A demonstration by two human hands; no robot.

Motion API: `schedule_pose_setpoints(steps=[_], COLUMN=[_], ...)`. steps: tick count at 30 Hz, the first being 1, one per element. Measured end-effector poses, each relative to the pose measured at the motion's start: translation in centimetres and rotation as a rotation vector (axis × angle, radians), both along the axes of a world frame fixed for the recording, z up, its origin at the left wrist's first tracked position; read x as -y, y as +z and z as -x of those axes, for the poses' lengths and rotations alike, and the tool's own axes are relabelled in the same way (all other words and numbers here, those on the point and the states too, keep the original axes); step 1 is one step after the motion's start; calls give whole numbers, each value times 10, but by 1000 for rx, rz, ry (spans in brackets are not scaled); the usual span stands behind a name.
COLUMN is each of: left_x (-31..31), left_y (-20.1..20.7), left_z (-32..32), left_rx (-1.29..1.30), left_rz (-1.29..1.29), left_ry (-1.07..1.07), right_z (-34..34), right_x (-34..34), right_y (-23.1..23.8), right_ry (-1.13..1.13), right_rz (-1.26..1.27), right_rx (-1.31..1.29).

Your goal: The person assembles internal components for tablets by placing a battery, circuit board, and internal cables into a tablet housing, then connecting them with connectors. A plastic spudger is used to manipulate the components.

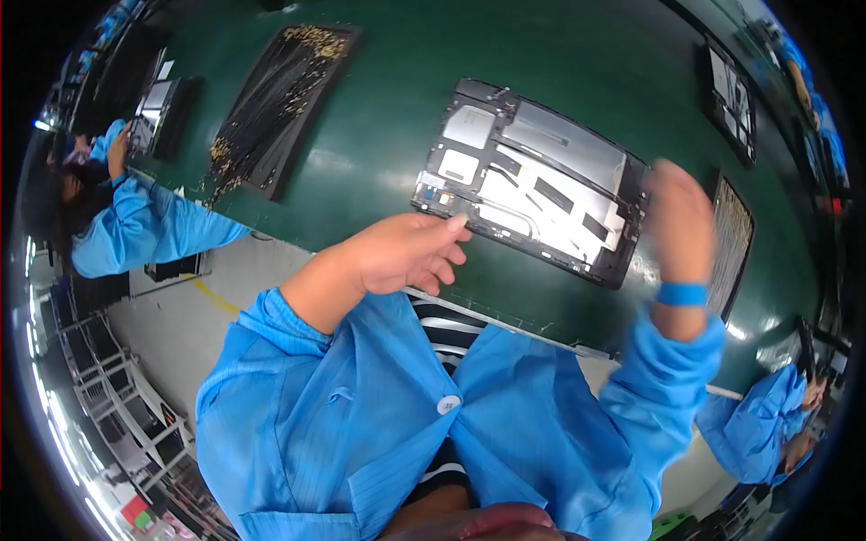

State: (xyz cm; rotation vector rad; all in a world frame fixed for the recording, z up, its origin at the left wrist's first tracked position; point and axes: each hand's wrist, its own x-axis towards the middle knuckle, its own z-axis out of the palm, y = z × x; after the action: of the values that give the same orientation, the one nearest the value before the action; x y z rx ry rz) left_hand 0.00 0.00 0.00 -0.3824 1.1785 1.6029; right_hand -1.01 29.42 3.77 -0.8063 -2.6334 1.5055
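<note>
Device: an open, flat black housing [550,191] with white and silver parts inside lies on the green table [383,135], in front of the person and set at a slant.
Left hand: the left hand [408,254] is at the near edge of the housing, toward its left end; the thumb tip meets that edge, the fingers are parted and loosely curled below it, and the grip has closed on nothing.
Right hand: the right hand [683,221] is beside the right end of the housing; it is blurred, so I cannot tell how far its fingers are open or whether they hold anything.
Wristband: a blue band [682,294] circles the right wrist.
Left tray: a dark tray [311,133] bears black cables [262,113] with gold-coloured ends.
Right side: strands fill another tray [750,236]; a second open device [731,104] lies farther off.
Co-workers: people in blue sleeves sit at both sides.
</note>
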Motion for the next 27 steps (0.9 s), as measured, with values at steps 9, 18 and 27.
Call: schedule_pose_setpoints(steps=[9, 18, 27], left_x=[-10, -20, -26], left_y=[-1, 1, 1], left_z=[10, -6, -23], left_rx=[17, -260, -952], left_rz=[-78, 58, 233], left_ry=[-113, -155, -301], right_z=[-131, -156, -118], right_x=[-109, -114, -28], right_y=[-28, -34, 31], right_ry=[-177, -432, -584], right_rz=[-758, -838, -917], right_rx=[358, 196, -286])
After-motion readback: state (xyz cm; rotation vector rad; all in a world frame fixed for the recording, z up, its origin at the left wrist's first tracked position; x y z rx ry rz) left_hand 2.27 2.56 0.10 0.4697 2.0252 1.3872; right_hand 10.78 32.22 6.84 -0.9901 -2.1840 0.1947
